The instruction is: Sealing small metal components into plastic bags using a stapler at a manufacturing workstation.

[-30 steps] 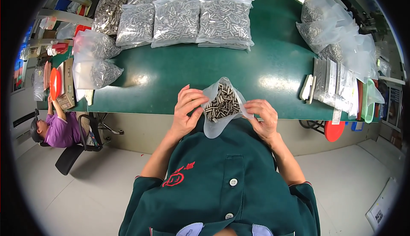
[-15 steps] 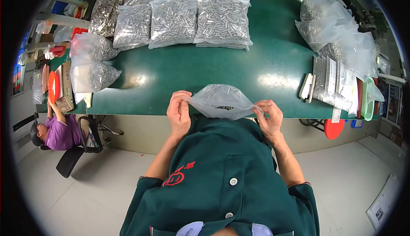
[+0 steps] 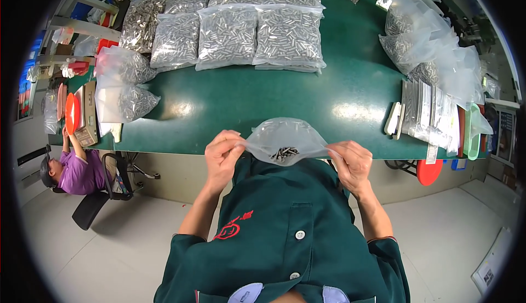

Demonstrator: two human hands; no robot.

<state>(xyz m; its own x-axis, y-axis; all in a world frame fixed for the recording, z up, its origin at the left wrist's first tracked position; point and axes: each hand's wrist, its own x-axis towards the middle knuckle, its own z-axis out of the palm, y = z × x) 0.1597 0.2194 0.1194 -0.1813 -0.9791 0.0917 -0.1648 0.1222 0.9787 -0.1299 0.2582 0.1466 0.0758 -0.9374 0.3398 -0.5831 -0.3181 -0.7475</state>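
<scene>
I hold a clear plastic bag [image 3: 285, 138] at chest height, just in front of the near edge of the green table [image 3: 252, 103]. A small heap of metal pins [image 3: 284, 153] lies in its bottom. My left hand [image 3: 223, 154] pinches the bag's left top edge. On the opposite side my right hand [image 3: 350, 161] grips the right top edge, and the mouth is stretched flat between them.
Sealed bags of metal pins [image 3: 241, 26] lie in rows at the table's far side, with more clear bags at left [image 3: 123, 86] and right [image 3: 433, 45]. A stack of flat bags [image 3: 430, 114] sits at right. A person in purple [image 3: 74, 168] sits at left.
The bag was open upward with its pins showing between my hands. Both hands have since pulled its top edge apart sideways, and the bag now hangs flattened with the pins low inside.
</scene>
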